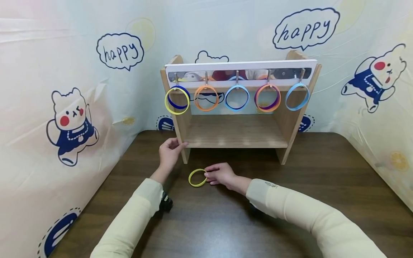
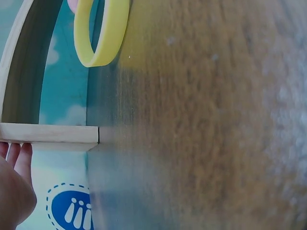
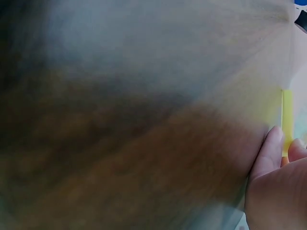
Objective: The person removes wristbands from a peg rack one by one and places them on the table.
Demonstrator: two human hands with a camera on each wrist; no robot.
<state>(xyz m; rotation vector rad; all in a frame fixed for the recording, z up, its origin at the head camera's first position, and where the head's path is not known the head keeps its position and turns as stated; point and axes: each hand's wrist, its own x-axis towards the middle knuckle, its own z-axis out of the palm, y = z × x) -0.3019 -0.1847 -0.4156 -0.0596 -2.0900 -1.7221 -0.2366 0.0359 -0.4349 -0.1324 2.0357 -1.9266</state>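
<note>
From my feed, the right hand (image 1: 222,175) has its grip closed down to a pinch, thumb and fingers on the right rim of a yellow ring (image 1: 197,185). I see the ring in front of the left leg of a wooden stand (image 1: 237,130), between both hands, low over the surface (image 1: 226,218); I cannot tell whether it touches. It is round, so no true long axis: its opening faces up toward my head camera, the outline a slight oval slanting from lower left to upper right. The left hand (image 1: 169,152) grips the stand's left side panel, thumb across the front edge, fingers against the outer face. Above, coloured rings (image 1: 206,109) hang on five pegs (image 1: 237,75).
</note>
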